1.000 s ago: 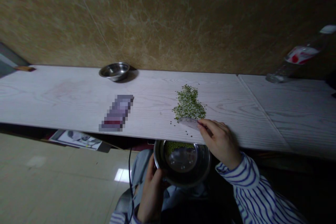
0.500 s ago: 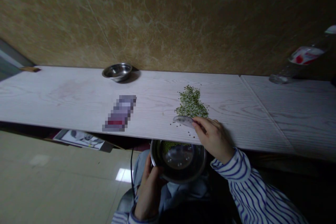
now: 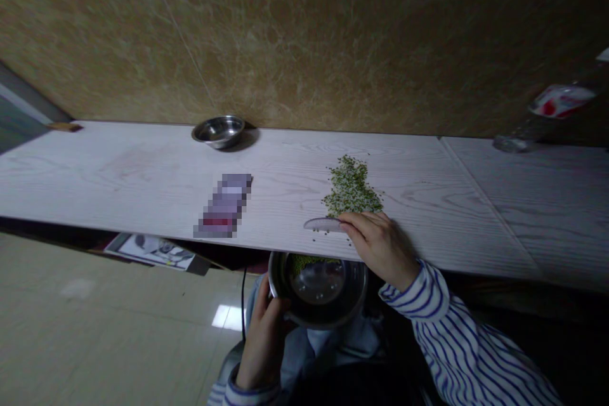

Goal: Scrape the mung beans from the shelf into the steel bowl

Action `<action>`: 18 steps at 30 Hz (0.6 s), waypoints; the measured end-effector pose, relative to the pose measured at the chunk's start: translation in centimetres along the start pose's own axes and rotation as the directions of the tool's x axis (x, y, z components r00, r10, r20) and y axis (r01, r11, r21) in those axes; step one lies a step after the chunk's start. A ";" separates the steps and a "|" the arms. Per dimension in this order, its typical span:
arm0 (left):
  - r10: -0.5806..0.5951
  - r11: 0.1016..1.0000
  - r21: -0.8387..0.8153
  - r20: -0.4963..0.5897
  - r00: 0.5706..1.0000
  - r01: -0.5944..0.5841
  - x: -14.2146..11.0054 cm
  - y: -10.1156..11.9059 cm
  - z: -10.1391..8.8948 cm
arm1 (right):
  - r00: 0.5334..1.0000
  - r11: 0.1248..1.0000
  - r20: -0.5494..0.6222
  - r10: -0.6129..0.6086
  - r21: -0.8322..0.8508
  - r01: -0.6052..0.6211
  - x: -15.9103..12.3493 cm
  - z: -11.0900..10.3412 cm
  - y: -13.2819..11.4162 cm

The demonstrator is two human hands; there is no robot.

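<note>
A spread of small green beans (image 3: pixel 351 189) lies on the white wood-grain table (image 3: pixel 280 196). My right hand (image 3: pixel 378 241) pinches a thin, translucent, curved piece (image 3: pixel 322 224) at its right end. That piece stands along the near side of the beans, with a few stray beans by it. Below the table's front edge, my left hand (image 3: pixel 264 336) grips the left rim of a steel bowl (image 3: pixel 318 317) over my lap. Green beans show at the far side inside this bowl; its bottom looks shiny.
A smaller steel bowl (image 3: pixel 219 132) stands near the wall. Left of the beans lies a pixelated flat object (image 3: pixel 223 206). A clear plastic bottle (image 3: pixel 547 111) with a red-and-white label is at far right. Under the tabletop, an open drawer (image 3: pixel 202 264) holds a printed box.
My right hand has moved left with the translucent piece, which now appears more edge-on. The bowl and my left hand have shifted slightly left. The view has drifted a little.
</note>
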State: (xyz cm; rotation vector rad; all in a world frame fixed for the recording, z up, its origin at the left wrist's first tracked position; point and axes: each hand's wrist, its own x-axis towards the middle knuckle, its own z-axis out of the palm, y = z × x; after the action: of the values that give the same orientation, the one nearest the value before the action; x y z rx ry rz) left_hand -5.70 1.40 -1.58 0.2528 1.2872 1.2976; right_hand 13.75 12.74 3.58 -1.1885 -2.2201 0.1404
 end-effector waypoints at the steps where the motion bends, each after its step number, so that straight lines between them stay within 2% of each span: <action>1: -0.008 1.000 0.000 -0.003 1.000 0.008 -0.1 0.0 0.1 | 1.000 1.000 0.012 -0.010 0.006 0.010 0.0 -0.1 -0.1; 5: -0.031 1.000 0.001 -0.013 0.999 0.031 -0.5 -0.1 0.7 | 0.996 0.997 0.063 -0.060 0.045 0.057 -0.3 -0.7 0.0; 13: -0.090 0.996 -0.025 0.041 0.995 0.091 -0.8 -0.1 1.5 | 0.974 0.982 0.154 -0.164 0.118 0.147 -0.9 -2.0 0.3; 16: -0.092 0.995 -0.025 0.046 0.995 0.093 -1.0 -0.5 1.7 | 0.980 0.983 0.127 -0.154 0.121 0.139 -1.3 -2.5 0.5; 18: -0.086 0.995 -0.034 0.065 0.994 0.089 -1.1 -1.1 1.8 | 0.994 0.993 0.062 -0.089 0.084 0.083 -1.7 -2.8 0.9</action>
State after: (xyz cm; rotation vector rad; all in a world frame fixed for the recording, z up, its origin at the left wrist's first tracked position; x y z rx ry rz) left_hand -3.38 1.04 -1.12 0.2079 1.2065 1.2282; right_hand 16.66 11.41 4.74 -1.0567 -2.2961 0.2357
